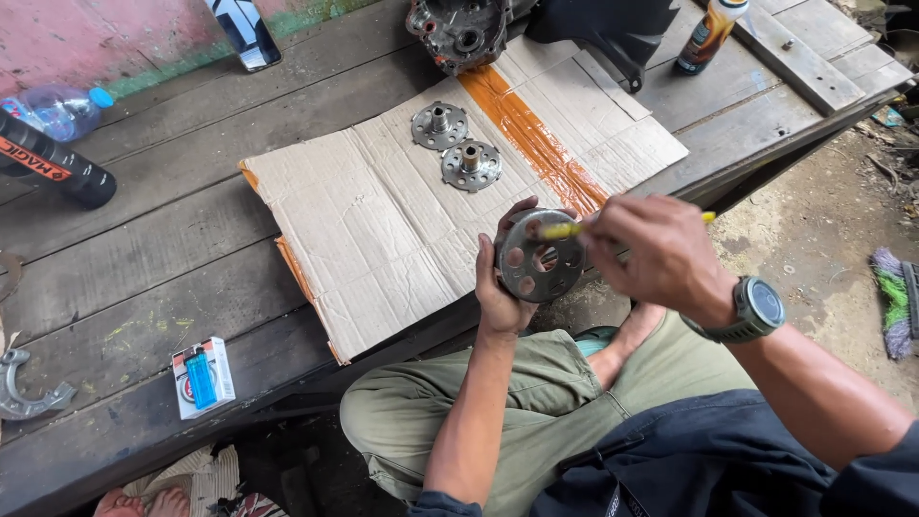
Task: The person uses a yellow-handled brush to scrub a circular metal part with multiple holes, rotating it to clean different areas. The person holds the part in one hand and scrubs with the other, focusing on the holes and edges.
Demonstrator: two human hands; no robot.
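Observation:
My left hand (503, 287) grips a round grey metal disc (532, 258) with several holes, holding it upright over my lap at the edge of a wooden platform. My right hand (649, 251), with a watch on its wrist, holds a thin yellow tool (563, 231) whose tip touches the disc's face. Two similar metal discs with centre hubs (439, 125) (471, 165) lie flat on a sheet of cardboard (383, 220) just beyond my hands.
An engine casing (458, 31) sits at the cardboard's far end beside a bottle (708, 33). A black spray can (53, 168), a clear plastic bottle (59, 107), a small box with a blue lighter (203, 376) and a curved metal part (24, 388) lie to the left. Bare ground is on the right.

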